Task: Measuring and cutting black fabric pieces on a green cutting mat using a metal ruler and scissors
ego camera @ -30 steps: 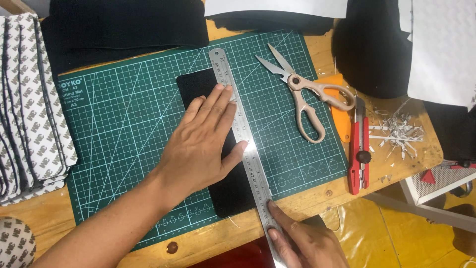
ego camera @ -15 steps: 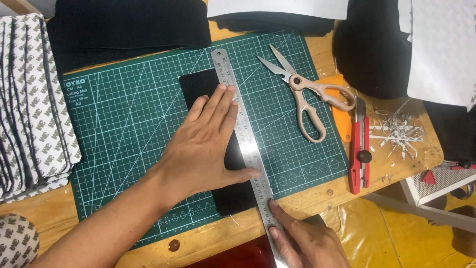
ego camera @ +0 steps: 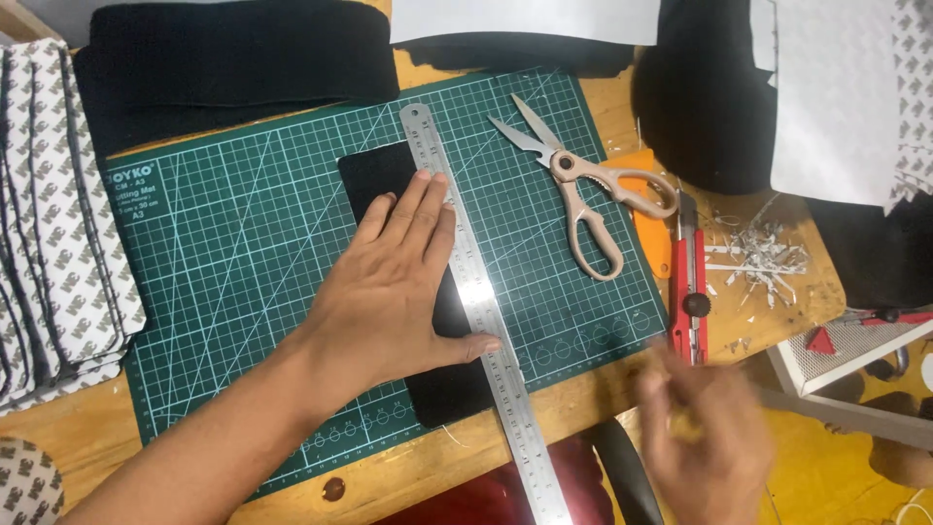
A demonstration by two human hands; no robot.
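Black sheet [ego camera: 389,170] lying mid cutting mat [ego camera: 224,292], pinned flat under open left hand [ego camera: 394,292] beside steel ruler [ego camera: 476,292]. Right hand [ego camera: 705,437] blurred off bench's near edge, grip unreadable; probably fetching red knife [ego camera: 688,292] next.

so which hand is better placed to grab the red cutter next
Probably the right hand: it is free, blurred in motion just below the red cutter at the mat's right edge. The left hand lies flat on the black sheet with its thumb against the steel ruler, pinning both.
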